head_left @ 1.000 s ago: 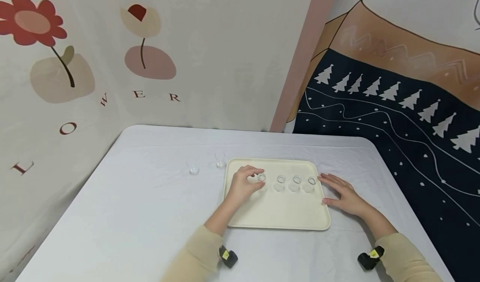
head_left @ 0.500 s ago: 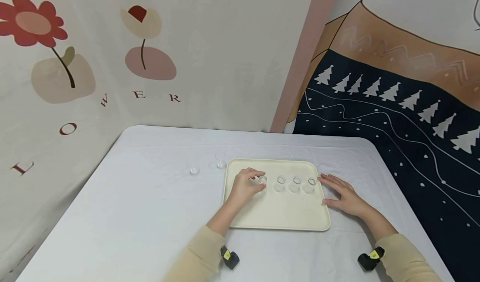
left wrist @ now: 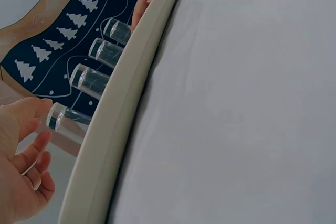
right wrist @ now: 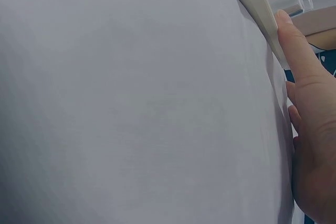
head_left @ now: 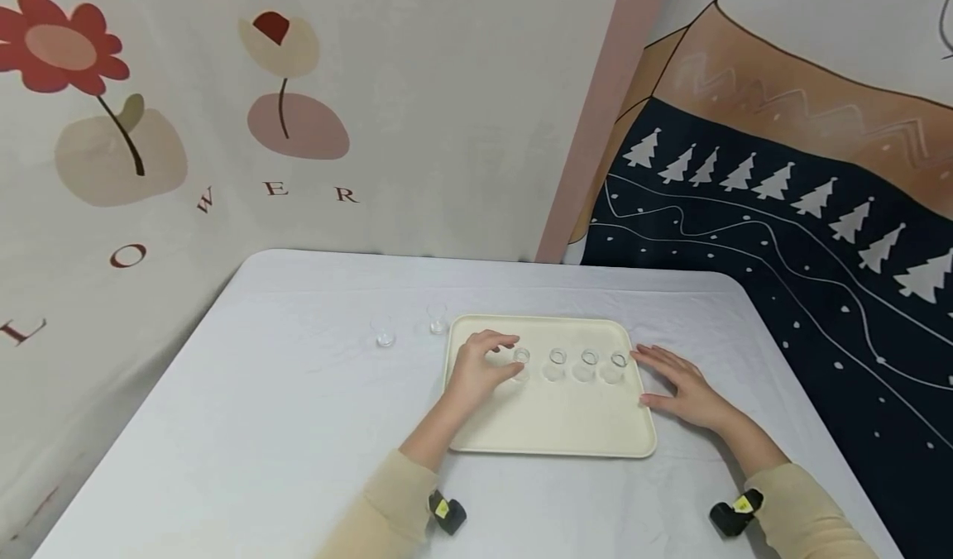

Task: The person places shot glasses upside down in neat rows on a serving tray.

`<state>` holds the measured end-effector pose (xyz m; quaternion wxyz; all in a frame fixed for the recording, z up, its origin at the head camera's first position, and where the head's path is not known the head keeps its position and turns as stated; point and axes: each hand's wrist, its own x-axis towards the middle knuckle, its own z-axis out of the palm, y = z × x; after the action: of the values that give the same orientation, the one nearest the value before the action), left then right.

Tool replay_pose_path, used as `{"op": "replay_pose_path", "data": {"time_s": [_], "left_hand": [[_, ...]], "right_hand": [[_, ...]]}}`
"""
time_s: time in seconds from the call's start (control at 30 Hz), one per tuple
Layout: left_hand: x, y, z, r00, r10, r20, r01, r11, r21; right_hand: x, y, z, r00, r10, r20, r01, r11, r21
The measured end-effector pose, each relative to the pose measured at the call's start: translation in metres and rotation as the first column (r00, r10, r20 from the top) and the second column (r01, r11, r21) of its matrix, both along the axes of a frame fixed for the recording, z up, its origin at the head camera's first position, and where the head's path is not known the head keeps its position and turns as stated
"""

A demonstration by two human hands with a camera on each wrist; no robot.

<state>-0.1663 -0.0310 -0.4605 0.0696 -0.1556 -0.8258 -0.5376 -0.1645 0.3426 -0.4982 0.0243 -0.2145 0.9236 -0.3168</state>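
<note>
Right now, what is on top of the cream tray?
Four clear glasses stand in a row on the tray; the left hand hides a patch of its surface.

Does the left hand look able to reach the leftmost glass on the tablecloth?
Probably yes: the left hand seems to hold nothing, and only the tray's low rim and tablecloth appear between it and that glass.

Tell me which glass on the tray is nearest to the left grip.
The leftmost glass on the tray, just beside the left grip; the other three stand farther right, toward the right grip.
</note>
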Motion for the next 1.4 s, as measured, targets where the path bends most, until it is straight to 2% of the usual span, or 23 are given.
{"op": "replay_pose_path", "data": {"time_s": [0.27, 0.53, 0.67, 0.9, 1.1, 1.4], "left_hand": [[0.007, -0.025, 0.005, 0.996, 0.035, -0.078, -0.033, 0.999, 0.031], [0.017, -0.061, 0.009, 0.989, 0.111, -0.094, -0.109, 0.994, 0.027], [0.02, -0.079, 0.01, 0.979, 0.16, -0.125, -0.158, 0.987, 0.028], [0.024, -0.111, 0.012, 0.964, 0.242, -0.108, -0.243, 0.97, -0.004], [0.026, -0.135, 0.013, 0.943, 0.305, -0.134, -0.31, 0.95, -0.02], [0.018, -0.165, 0.012, 0.912, 0.371, -0.177, -0.381, 0.924, -0.026]], "right_hand": [[0.0, 0.0, 0.0, 1.0, -0.003, 0.005, 0.003, 1.0, -0.005], [-0.001, -0.001, 0.001, 1.0, -0.004, 0.003, 0.004, 1.0, 0.006], [-0.001, -0.001, 0.002, 1.0, -0.006, 0.002, 0.006, 1.0, 0.009], [-0.002, -0.002, 0.004, 1.0, -0.007, 0.006, 0.007, 1.0, 0.016], [-0.001, -0.002, 0.004, 1.0, -0.008, 0.007, 0.008, 1.0, 0.015], [0.002, -0.002, 0.003, 1.0, -0.012, 0.014, 0.012, 1.0, 0.012]]}}
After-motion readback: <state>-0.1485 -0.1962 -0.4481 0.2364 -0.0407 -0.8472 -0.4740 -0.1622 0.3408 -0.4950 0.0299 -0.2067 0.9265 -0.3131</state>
